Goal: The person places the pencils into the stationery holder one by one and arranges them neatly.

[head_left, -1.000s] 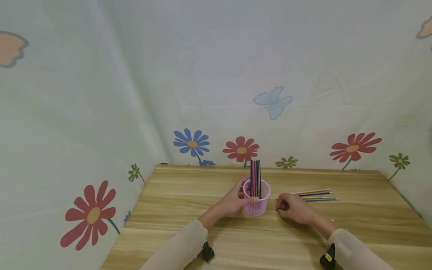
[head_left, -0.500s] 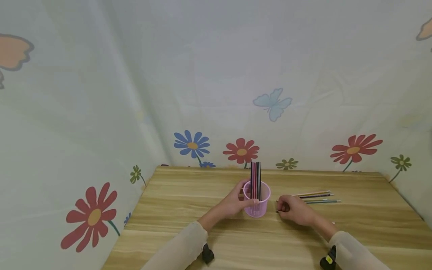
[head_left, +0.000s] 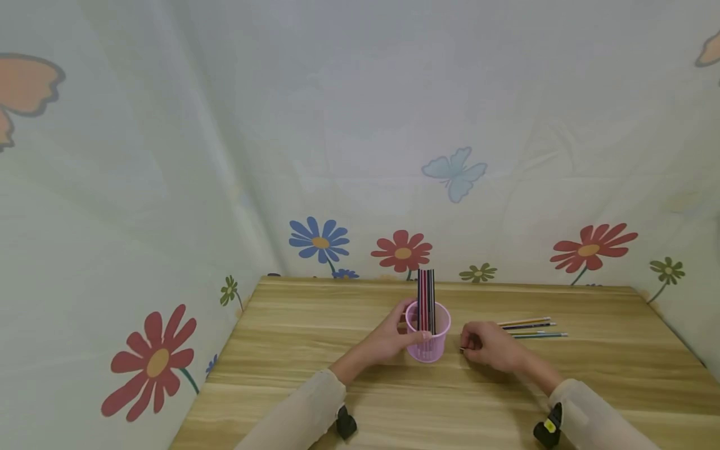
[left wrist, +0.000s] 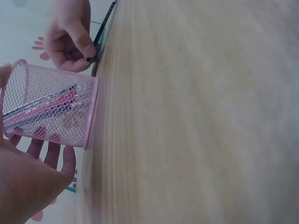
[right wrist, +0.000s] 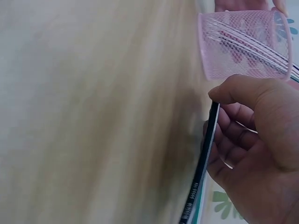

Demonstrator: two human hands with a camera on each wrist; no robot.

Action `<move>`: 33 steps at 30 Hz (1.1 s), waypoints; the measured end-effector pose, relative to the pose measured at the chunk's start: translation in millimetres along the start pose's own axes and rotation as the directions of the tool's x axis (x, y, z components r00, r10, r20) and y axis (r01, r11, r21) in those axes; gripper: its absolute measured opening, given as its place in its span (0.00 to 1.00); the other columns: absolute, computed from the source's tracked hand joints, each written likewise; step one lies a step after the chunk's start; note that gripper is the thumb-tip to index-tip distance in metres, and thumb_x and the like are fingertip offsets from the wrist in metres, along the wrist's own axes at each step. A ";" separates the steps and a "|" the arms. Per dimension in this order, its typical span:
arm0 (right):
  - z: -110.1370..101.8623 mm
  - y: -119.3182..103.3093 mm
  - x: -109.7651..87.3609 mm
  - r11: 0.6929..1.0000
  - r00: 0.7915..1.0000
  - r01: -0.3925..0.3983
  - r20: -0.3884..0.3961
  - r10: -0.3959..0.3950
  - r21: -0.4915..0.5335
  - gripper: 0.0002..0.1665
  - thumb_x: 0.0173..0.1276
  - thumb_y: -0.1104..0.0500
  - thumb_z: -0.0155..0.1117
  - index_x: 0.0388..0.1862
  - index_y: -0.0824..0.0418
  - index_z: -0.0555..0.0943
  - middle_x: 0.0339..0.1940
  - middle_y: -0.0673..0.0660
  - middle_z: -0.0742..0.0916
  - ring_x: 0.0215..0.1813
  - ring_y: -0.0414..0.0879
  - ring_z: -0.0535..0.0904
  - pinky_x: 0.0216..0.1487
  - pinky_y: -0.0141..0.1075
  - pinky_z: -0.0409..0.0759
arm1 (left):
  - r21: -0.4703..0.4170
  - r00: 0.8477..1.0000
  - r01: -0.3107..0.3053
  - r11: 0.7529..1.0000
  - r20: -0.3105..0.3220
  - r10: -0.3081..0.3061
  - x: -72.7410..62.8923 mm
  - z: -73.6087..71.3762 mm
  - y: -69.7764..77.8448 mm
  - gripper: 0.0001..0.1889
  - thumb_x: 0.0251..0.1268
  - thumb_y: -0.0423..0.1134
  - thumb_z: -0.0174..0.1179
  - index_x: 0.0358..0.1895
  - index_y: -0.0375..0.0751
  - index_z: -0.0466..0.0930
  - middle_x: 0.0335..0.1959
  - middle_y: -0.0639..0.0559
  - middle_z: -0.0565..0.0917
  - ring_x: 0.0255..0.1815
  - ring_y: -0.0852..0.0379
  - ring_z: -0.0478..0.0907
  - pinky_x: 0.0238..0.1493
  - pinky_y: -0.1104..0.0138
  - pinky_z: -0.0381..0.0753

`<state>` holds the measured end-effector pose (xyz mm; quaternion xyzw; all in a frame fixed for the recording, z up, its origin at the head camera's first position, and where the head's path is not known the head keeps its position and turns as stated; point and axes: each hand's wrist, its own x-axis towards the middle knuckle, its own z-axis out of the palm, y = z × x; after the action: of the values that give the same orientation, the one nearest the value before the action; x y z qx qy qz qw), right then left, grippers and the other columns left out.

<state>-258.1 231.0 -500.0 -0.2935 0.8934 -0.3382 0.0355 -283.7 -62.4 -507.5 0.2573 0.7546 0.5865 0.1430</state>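
Pink cup: upright, containing bundled pencils.
Left hand: curled around the cup's left side.
Right hand: right of the cup, pinching black pencil.
Risk: black pencil could swivel; cause, end-only pinch.

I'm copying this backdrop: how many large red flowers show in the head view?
3: a left flower low at the side, a middle flower up and left of the pink mesh cup, and a right flower beyond the table. Others may be hidden.
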 end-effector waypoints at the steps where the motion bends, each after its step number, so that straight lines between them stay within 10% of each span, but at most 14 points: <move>1: -2.3 -1.4 1.4 1.000 1.000 -0.003 0.006 0.003 0.004 0.09 0.65 0.68 0.73 0.36 0.58 0.82 0.31 0.45 0.81 0.34 0.36 0.76 0.34 0.33 0.79 | -0.002 1.000 -0.001 1.000 -0.001 0.001 -0.6 -0.2 0.0 0.42 0.70 0.48 0.72 0.82 0.58 0.58 0.72 0.52 0.73 0.70 0.48 0.74 0.66 0.56 0.78; 33: -94.3 -73.8 53.8 0.977 0.954 0.010 -0.294 0.054 0.212 0.10 0.79 0.60 0.67 0.50 0.65 0.83 0.43 0.61 0.87 0.45 0.48 0.84 0.44 0.36 0.86 | -0.011 1.000 -0.003 1.000 -0.004 0.003 0.3 -0.9 -1.3 0.41 0.71 0.46 0.71 0.81 0.54 0.59 0.70 0.54 0.73 0.69 0.51 0.73 0.67 0.58 0.77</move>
<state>-290.3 212.2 -374.1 -0.2239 0.8509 -0.4708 -0.0648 -284.7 -63.2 -508.5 0.2563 0.7514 0.5912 0.1420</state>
